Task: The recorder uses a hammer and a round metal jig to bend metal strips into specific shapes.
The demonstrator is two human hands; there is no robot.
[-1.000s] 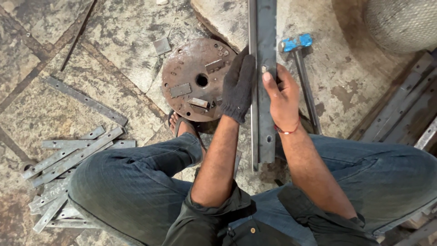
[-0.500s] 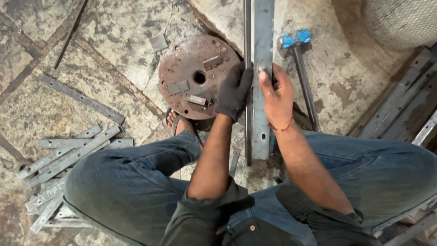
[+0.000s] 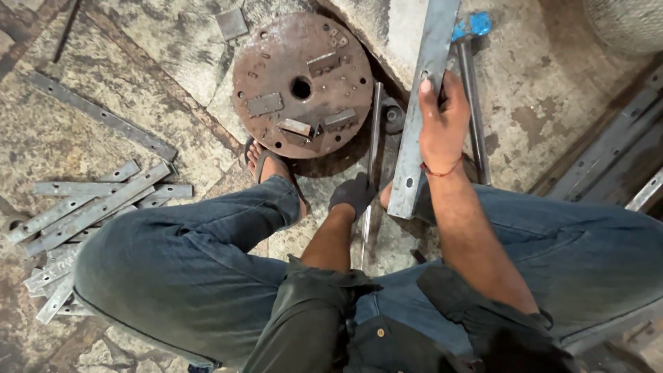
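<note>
Right hand [image 3: 442, 128] grips the flat steel bar [image 3: 423, 103]; gloved left hand [image 3: 352, 195] closes on the thin rod [image 3: 373, 131].

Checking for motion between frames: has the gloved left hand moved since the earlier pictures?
Yes. The left hand has come down off the flat bar, toward the body, away from the rusty disc.

stone floor [image 3: 103, 41] bears metal strips [image 3: 90, 207], disc [image 3: 302, 84].

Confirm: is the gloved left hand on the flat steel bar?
No. The gloved left hand grips the thin rod; only the bare right hand holds the flat steel bar.
</note>
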